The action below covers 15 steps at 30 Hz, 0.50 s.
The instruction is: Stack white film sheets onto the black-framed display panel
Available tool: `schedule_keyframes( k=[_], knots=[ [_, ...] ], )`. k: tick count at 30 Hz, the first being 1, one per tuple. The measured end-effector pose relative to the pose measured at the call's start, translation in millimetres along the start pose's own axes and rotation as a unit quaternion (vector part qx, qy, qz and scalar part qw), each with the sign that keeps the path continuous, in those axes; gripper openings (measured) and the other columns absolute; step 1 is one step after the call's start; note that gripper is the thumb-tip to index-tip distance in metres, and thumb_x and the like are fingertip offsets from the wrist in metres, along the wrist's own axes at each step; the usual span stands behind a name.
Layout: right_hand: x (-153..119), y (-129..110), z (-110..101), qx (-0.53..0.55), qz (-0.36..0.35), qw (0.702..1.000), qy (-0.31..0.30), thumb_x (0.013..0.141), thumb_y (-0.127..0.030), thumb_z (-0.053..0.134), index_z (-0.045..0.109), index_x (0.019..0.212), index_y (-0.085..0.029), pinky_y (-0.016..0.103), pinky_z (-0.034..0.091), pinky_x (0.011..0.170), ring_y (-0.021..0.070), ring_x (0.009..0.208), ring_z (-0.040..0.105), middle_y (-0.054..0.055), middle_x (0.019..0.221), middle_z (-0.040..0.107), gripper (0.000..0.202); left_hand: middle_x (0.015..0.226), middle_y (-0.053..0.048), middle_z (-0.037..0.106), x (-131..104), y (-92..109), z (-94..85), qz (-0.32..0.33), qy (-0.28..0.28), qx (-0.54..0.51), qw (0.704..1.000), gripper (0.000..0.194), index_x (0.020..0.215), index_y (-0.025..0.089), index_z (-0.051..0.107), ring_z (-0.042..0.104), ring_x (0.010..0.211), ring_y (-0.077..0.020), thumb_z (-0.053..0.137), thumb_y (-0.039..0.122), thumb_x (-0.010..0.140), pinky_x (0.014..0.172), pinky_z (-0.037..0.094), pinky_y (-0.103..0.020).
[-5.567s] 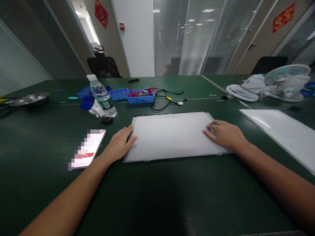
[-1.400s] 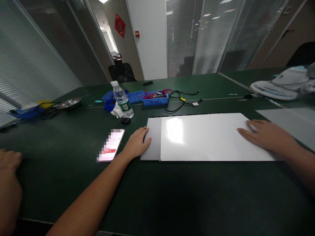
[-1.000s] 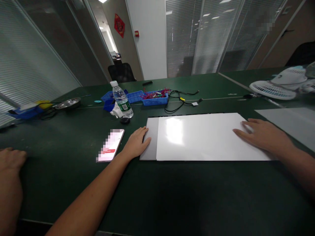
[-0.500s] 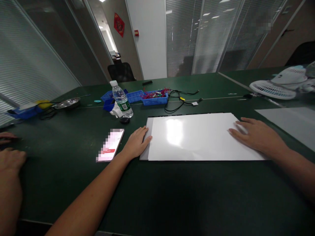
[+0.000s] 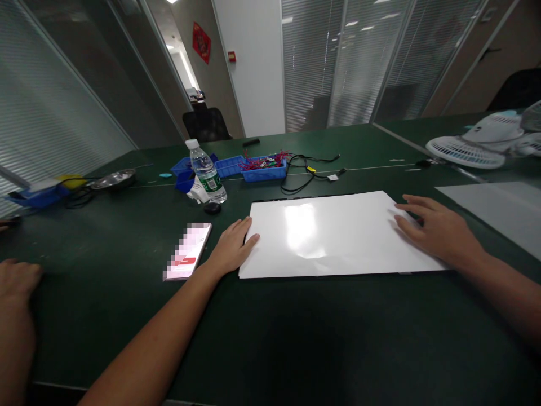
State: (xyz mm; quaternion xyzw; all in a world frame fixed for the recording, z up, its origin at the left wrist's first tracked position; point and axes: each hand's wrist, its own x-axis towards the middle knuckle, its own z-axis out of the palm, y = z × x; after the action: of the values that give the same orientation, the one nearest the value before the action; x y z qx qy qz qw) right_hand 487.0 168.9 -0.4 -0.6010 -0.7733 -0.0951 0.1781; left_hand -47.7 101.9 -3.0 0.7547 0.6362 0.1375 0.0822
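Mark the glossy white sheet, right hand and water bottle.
Glossy white sheet (image 5: 333,235), head view: middle of top face.
Right hand (image 5: 439,231), head view: back of hand.
Water bottle (image 5: 206,171), head view: mid-body.

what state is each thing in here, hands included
Glossy white sheet: lying flat, reflecting light
Left hand: open, at the sheet's left edge
Right hand: open, fingers spread at the sheet's right end
Phone: lying flat, screen lit
Bottle: capped, standing
Blue tray: open, filled with red wires
Black cable: loosely looped
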Motion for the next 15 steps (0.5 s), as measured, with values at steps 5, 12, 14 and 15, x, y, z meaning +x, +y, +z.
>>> schedule_keyframes(
  k=[5, 12, 14, 15],
  knots=[
    [-1.4, -1.0, -0.1, 0.008, -0.017, 1.0, 0.006, 0.102, -0.062, 0.044, 0.069, 0.136, -0.022, 0.048, 0.056, 0.092, 0.0283, 0.117, 0.064, 0.004, 0.156, 0.053, 0.058, 0.169, -0.016, 0.038, -0.5, 0.3, -0.5, 0.0, -0.01, 0.004, 1.0, 0.081, 0.162, 0.008, 0.038, 0.031, 0.158, -0.0353, 0.03, 0.064, 0.104, 0.128, 0.028, -0.053],
    [-1.4, -4.9, -5.8, 0.001, -0.02, 1.0, -0.01, 0.104, -0.061, 0.042, 0.07, 0.135, -0.023, 0.043, 0.056, 0.082, 0.0232, 0.1, 0.068, 0.003, 0.155, 0.053, 0.056, 0.172, -0.015, 0.031, -0.7, 2.3, -2.9, 0.0, -0.031, 0.03, 0.999, 0.089, 0.165, 0.008, 0.033, 0.027, 0.16, -0.0375, 0.04, 0.067, 0.099, 0.127, 0.028, -0.055],
    [-1.6, -4.8, -5.6, 0.002, -0.022, 1.0, -0.01, 0.104, -0.061, 0.041, 0.07, 0.134, -0.023, 0.044, 0.056, 0.083, 0.023, 0.1, 0.068, 0.003, 0.154, 0.055, 0.057, 0.172, -0.015, 0.032, -0.2, 3.1, -3.4, -0.007, -0.031, 0.027, 0.999, 0.087, 0.165, 0.01, 0.034, 0.027, 0.16, -0.0368, 0.041, 0.067, 0.099, 0.127, 0.029, -0.054],
    [-1.8, -4.7, -5.1, 0.002, -0.022, 1.0, -0.011, 0.104, -0.061, 0.041, 0.071, 0.134, -0.023, 0.044, 0.056, 0.084, 0.0228, 0.1, 0.068, 0.003, 0.153, 0.055, 0.057, 0.172, -0.014, 0.032, 0.1, 3.5, -3.5, -0.01, -0.03, 0.025, 0.999, 0.087, 0.165, 0.011, 0.034, 0.028, 0.16, -0.0367, 0.041, 0.066, 0.099, 0.127, 0.029, -0.054]
  ],
)
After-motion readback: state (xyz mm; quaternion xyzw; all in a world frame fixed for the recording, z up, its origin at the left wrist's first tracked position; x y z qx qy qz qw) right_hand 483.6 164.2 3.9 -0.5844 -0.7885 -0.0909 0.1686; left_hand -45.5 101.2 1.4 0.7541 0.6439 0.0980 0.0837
